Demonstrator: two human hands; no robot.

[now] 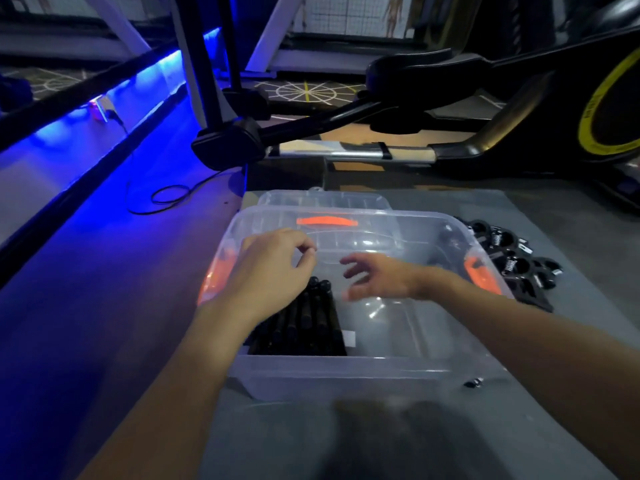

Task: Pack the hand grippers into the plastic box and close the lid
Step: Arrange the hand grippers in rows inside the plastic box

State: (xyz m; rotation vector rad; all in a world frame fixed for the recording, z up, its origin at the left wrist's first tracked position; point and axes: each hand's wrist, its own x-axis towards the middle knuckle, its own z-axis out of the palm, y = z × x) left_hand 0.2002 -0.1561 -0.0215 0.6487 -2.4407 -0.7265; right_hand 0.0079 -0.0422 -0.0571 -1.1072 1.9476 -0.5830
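- A clear plastic box (346,370) is seen standing open on a grey mat (433,445), with orange latches at its left and right ends and an orange handle (327,221) at its far wall.
- The clear lid (325,199) is laid flat on the mat just behind the box, apart from the rim.
- A row of black hand grippers (304,327) is packed side by side in the near-left part of the box, handles lying lengthwise; a small white label (348,339) is seen at their right edge.
- The left hand (273,265) is held over the left part of the box, directly above the far ends of the packed row. Its fingers are loosely curled, thumb and forefinger nearly meeting, and nothing is seen held in them.
- The right hand (377,277) is held over the middle of the box, blurred, with its fingers spread and nothing grasped. The packed row lies just to its left and lower down.
- A loose pile of grippers (512,258) is left on the mat outside the box, against its right wall, well apart from both hands.
- A small black piece (472,382) is seen on the mat near the box's near-right corner.
- An exercise bike (606,109) with a yellow ring is placed beyond the mat, and a black cable (166,199) is coiled on the floor at the left under blue light.
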